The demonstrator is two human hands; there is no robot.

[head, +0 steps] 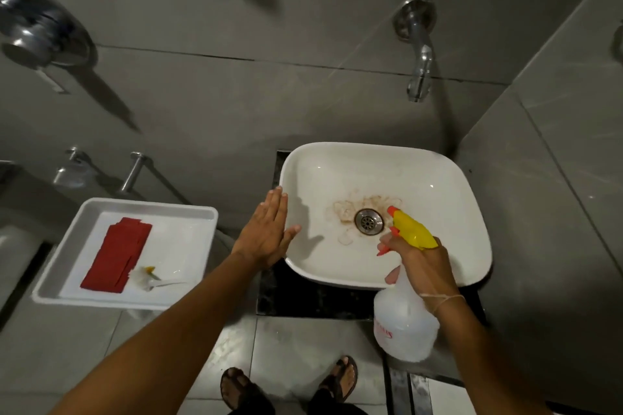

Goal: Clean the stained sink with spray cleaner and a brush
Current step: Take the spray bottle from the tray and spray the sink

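Head view, looking straight down on a white sink (448,185) set on a dark counter against grey wall tiles. Brown stain (350,207) ringed around the metal drain (368,221) at the basin floor, spreading mostly to the left and far side of it. Wall tap (418,54) mounted above the far rim, spout hanging over the basin's far right.

Right hand (426,266) wrapped around the neck of a spray bottle (404,323), fingers curled shut on the orange trigger, yellow head and orange nozzle aimed toward the drain from the near right. Clear bottle body hanging below the hand, in front of the sink's near rim. String band tied at that wrist.

Left hand (268,232) laid flat and empty on the sink's left rim, fingers straight and together, thumb spread inward over the basin edge.

White tray (54,283) to the left of the sink, well apart from it. Folded red cloth (116,254) lying in the tray, with a small white brush (153,280) just beside its near right corner, yellow bit at the head. Sandalled feet on the tiled floor at the near edge.
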